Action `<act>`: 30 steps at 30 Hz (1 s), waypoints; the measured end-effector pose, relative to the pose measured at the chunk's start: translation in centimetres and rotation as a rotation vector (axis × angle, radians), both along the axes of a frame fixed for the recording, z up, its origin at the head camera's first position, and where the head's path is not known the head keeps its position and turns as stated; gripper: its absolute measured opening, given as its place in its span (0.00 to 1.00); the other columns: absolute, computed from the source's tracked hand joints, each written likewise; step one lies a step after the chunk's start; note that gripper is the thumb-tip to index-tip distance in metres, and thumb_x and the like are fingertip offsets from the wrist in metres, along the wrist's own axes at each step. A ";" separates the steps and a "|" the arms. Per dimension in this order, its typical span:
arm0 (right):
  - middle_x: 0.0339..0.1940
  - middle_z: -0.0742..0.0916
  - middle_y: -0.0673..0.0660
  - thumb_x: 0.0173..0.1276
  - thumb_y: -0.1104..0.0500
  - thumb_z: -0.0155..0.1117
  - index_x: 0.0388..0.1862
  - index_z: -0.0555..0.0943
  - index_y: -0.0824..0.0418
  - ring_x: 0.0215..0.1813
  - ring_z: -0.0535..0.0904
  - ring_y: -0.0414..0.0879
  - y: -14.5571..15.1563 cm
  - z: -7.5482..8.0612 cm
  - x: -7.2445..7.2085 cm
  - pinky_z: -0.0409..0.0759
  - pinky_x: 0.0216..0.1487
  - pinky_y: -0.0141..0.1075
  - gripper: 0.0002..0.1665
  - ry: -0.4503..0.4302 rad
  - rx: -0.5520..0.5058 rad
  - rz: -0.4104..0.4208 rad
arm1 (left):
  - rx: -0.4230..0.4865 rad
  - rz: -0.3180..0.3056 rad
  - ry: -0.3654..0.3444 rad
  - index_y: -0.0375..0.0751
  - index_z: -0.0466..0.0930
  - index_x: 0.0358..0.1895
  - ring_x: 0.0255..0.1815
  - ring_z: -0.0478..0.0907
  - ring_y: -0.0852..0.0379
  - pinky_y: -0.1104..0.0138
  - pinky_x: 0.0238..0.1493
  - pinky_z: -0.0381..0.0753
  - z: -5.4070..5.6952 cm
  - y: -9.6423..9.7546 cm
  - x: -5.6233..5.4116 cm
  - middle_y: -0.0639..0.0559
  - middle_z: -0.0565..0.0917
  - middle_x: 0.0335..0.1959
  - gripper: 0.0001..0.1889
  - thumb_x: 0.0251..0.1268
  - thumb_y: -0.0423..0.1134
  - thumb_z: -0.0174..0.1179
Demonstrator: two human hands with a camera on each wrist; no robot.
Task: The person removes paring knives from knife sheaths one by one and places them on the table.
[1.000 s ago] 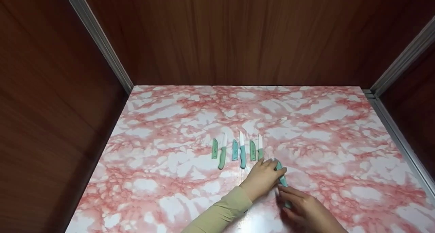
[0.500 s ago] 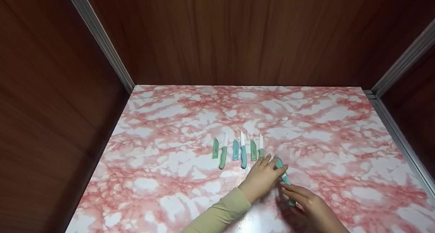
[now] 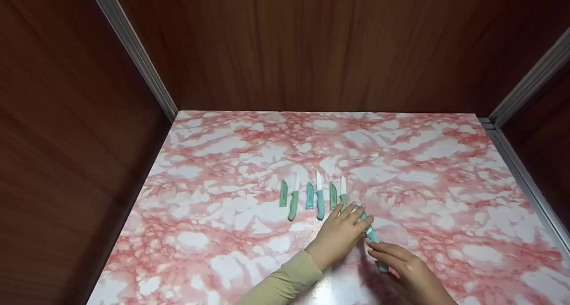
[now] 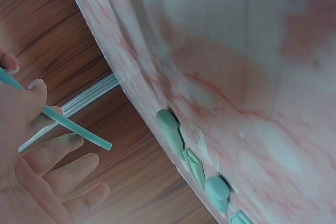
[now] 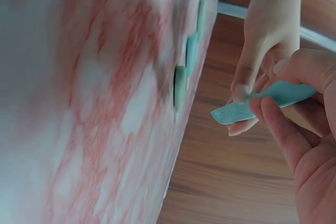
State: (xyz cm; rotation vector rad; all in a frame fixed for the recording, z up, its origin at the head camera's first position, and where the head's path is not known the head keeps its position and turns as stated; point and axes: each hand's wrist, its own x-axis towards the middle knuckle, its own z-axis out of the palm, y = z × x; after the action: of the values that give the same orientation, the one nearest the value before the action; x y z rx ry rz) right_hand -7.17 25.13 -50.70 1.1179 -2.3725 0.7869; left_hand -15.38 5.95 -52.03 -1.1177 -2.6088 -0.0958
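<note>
My right hand [image 3: 407, 267] grips the teal handle [image 5: 289, 93] of a paring knife. A teal blade sheath [image 5: 226, 115] covers its blade, so the blade is hidden. My left hand [image 3: 338, 236] pinches that sheath between thumb and index finger, its other fingers extended. Both hands are above the table's near part, right of centre. Just beyond my left hand lies a green-handled paring knife [image 3: 343, 185] with a white blade, its handle partly covered by my fingers in the head view. A green sheath [image 3: 333, 196] lies left of it.
Further left on the marbled red-and-white table [image 3: 213, 251] lie a teal knife [image 3: 320, 205] beside a teal sheath [image 3: 310, 195], then a green knife [image 3: 293, 205] beside a green sheath [image 3: 283, 193]. Brown wood panels [image 3: 285, 46] stand behind and at both sides.
Both hands keep hold of the sheathed knife. My left hand has shifted slightly left, its fingers a little more spread. The knives and sheaths on the table lie as before.
</note>
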 end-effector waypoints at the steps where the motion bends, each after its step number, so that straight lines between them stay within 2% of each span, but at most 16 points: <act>1: 0.56 0.81 0.58 0.75 0.46 0.46 0.55 0.81 0.63 0.54 0.78 0.50 0.0 0.0 0.0 0.65 0.60 0.22 0.27 0.008 0.001 0.005 | 0.010 -0.003 0.006 0.58 0.71 0.66 0.68 0.64 0.51 0.55 0.69 0.58 0.0 -0.1 0.1 0.52 0.71 0.67 0.21 0.71 0.52 0.52; 10: 0.53 0.82 0.61 0.77 0.53 0.46 0.52 0.81 0.67 0.51 0.80 0.53 -0.3 0.1 -0.3 0.67 0.60 0.23 0.23 0.092 -0.046 0.053 | 0.060 -0.013 0.049 0.55 0.74 0.63 0.65 0.68 0.49 0.55 0.67 0.62 -0.3 -1.1 0.6 0.48 0.73 0.64 0.21 0.69 0.51 0.56; 13: 0.53 0.82 0.61 0.77 0.53 0.45 0.53 0.81 0.67 0.51 0.80 0.52 -0.4 0.1 -0.3 0.68 0.59 0.23 0.23 0.097 -0.055 0.037 | 0.082 -0.014 0.073 0.55 0.75 0.61 0.64 0.70 0.49 0.55 0.66 0.64 -0.4 -1.3 0.6 0.48 0.75 0.62 0.19 0.69 0.50 0.56; 21: 0.55 0.82 0.58 0.78 0.51 0.44 0.57 0.80 0.64 0.52 0.81 0.50 -0.5 0.7 -0.1 0.69 0.57 0.22 0.24 0.076 -0.055 -0.008 | 0.115 -0.009 0.084 0.53 0.75 0.60 0.63 0.70 0.50 0.59 0.65 0.67 -0.2 -1.4 0.8 0.46 0.74 0.62 0.19 0.67 0.48 0.58; 30: 0.53 0.83 0.57 0.78 0.52 0.44 0.55 0.81 0.64 0.50 0.82 0.49 -0.5 1.0 -0.2 0.71 0.55 0.22 0.23 0.112 -0.065 -0.021 | 0.175 -0.037 0.190 0.49 0.76 0.53 0.60 0.73 0.49 0.63 0.64 0.67 -0.5 -1.7 0.7 0.46 0.77 0.57 0.18 0.59 0.40 0.65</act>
State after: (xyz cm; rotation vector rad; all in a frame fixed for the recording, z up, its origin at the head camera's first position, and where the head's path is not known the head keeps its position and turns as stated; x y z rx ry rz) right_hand -7.33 24.58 -49.73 1.0795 -2.2469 0.7684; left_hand -14.66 4.24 -52.55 -1.0582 -2.3629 -0.2112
